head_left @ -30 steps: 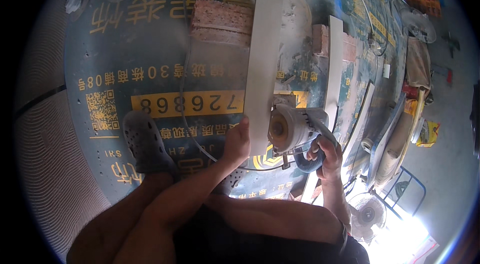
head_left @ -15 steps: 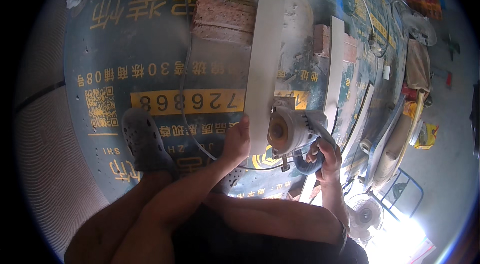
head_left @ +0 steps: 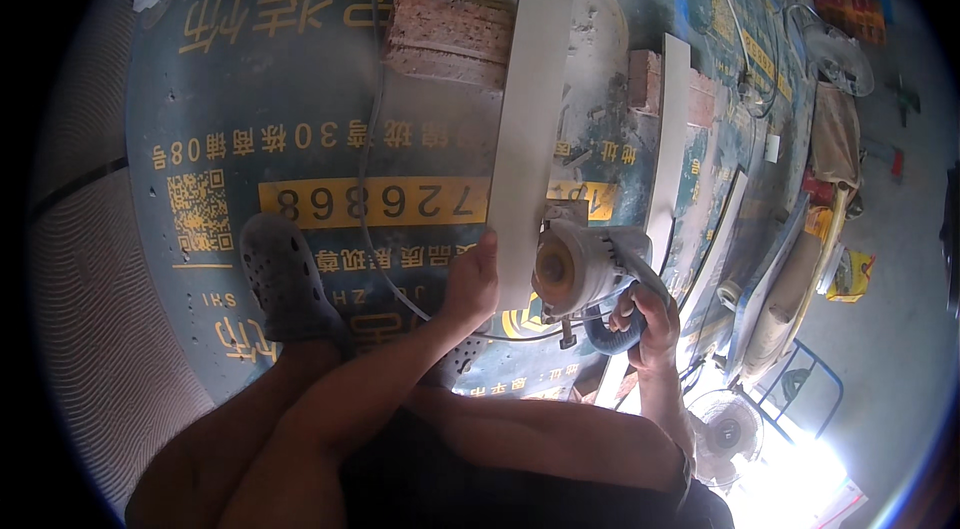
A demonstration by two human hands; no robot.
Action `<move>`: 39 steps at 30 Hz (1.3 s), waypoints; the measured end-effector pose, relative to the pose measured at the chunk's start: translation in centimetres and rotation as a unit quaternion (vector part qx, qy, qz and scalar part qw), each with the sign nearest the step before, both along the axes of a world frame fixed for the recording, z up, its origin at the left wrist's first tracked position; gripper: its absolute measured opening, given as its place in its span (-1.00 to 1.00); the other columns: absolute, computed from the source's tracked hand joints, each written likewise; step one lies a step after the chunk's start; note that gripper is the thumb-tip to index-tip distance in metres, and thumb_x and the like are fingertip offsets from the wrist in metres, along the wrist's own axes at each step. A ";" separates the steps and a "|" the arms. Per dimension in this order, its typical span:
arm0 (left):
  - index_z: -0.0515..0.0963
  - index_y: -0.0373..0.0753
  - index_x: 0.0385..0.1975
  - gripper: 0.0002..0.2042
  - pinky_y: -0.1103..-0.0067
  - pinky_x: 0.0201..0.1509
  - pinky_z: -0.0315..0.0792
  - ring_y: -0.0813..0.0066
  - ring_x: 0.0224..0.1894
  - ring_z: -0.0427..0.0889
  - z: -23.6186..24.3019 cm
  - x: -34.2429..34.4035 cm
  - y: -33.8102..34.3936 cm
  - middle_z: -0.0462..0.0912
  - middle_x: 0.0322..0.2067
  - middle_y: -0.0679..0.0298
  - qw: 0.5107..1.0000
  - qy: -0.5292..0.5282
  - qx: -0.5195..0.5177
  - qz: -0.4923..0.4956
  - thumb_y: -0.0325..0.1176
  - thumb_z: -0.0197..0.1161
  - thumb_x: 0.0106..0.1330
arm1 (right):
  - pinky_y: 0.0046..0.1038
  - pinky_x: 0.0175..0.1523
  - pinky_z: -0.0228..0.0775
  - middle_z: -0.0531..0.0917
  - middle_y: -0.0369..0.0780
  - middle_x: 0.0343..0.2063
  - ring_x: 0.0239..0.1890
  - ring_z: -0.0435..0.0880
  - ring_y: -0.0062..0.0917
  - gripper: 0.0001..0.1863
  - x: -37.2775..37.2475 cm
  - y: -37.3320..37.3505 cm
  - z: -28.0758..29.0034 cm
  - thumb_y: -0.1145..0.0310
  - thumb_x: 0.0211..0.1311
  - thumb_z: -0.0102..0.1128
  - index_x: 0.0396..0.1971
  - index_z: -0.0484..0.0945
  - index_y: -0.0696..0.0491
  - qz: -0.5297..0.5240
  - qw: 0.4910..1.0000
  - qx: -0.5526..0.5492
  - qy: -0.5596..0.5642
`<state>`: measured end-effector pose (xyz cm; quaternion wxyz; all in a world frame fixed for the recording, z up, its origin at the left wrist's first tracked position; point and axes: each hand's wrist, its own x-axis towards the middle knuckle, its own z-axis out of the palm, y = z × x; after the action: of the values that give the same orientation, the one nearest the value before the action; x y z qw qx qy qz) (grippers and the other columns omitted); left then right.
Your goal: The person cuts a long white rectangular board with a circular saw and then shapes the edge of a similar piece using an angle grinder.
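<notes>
Our right hand (head_left: pixel 652 327) grips a power tool (head_left: pixel 582 269) beside the right edge of the pale board (head_left: pixel 532 129); most of that edge lies beyond. Our left hand (head_left: pixel 472 284) touches the board, finger closure unclear.

So we've got a long pale off-white strip (head_left: pixel 527 119), flat-faced and narrow, running lengthwise away from us and out past the top of the view. Tucked against its right edge near the close end is our handheld power cutter (head_left: pixel 585 269), dusty grey-white, with a tan round end cap (head_left: pixel 556 270) turned our way and a dark curved handle (head_left: pixel 612 334) toward us. We can't make out the blade or whether it's touching the strip.
</notes>
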<state>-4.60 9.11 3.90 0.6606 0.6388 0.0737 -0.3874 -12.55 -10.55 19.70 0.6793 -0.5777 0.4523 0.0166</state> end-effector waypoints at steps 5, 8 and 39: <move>0.63 -0.35 -0.44 -0.34 0.35 -0.33 0.51 0.20 -0.46 0.73 -0.2 -0.1 -0.1 0.67 -0.58 0.06 1.000 0.009 -0.004 0.006 0.08 -0.25 0.60 | -0.48 -0.44 0.48 0.50 -0.24 -0.55 -0.59 0.49 -0.59 -0.42 0.2 0.1 0.2 0.20 0.30 0.20 0.13 0.42 0.37 0.018 1.000 0.008 -0.006; 0.63 -0.36 -0.43 -0.35 0.35 -0.33 0.51 0.18 -0.46 0.73 0.2 0.1 -0.1 0.67 -0.58 0.05 1.000 0.013 -0.002 0.005 0.07 -0.24 0.60 | -0.48 -0.43 0.40 0.52 -0.22 -0.66 -0.61 0.52 -0.53 -0.69 0.5 0.4 0.4 0.23 0.30 0.20 -0.40 0.53 0.22 -0.010 1.000 0.003 -0.006; 0.64 -0.35 -0.38 -0.37 0.39 -0.34 0.50 0.31 -0.47 0.71 0.9 0.5 0.0 0.66 -0.58 0.12 1.000 0.020 -0.003 0.009 0.07 -0.24 0.60 | -0.48 -0.42 0.45 0.49 -0.24 -0.56 -0.58 0.49 -0.57 -0.29 -1.9 0.0 0.3 0.21 0.32 0.18 0.31 0.26 0.39 0.027 0.999 0.024 0.007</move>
<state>-4.11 9.07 4.77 0.6648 0.6280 0.0912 -0.3940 -14.48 -10.59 20.00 0.6890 -0.5729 0.4412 0.0497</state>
